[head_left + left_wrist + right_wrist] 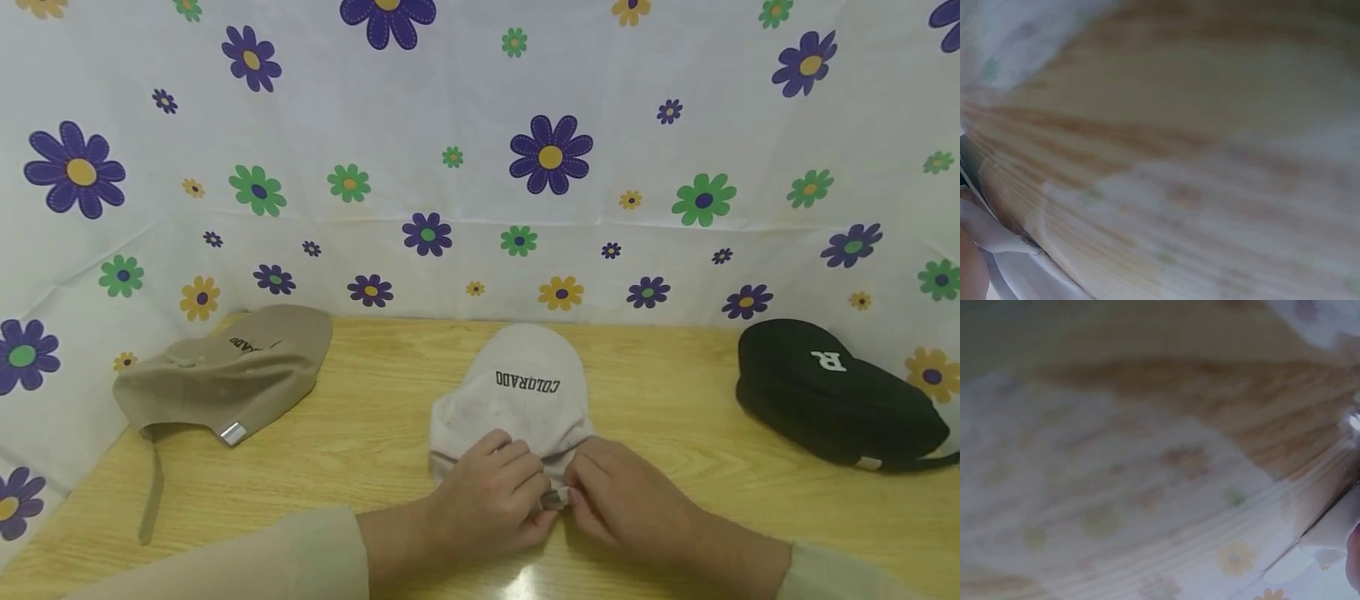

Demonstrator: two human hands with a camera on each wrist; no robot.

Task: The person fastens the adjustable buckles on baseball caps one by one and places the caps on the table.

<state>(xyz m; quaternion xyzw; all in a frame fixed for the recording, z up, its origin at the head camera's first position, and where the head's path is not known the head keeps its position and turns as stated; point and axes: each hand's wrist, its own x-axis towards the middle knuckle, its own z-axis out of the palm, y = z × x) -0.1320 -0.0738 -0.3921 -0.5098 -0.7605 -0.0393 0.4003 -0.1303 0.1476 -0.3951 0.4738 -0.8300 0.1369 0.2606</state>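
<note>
A white baseball cap [525,400] with dark COLORADO lettering, upside down in the head view, lies at the middle of the table, its brim pointing away. My left hand [491,492] grips the cap's near edge with curled fingers, beside a small metal buckle [555,499]. From the other side, my right hand [630,500] pinches the strap end at that buckle between thumb and forefinger. The fingers hide most of the strap. Pale cap cloth [1016,262] shows by a fingertip in the left wrist view's lower corner.
On the left lies a beige cap [247,358], its loose strap [152,492] hanging toward the near side. A black cap [825,408] with a white R lies at the right. Behind the wooden table [360,450] hangs a white flowered cloth [450,100].
</note>
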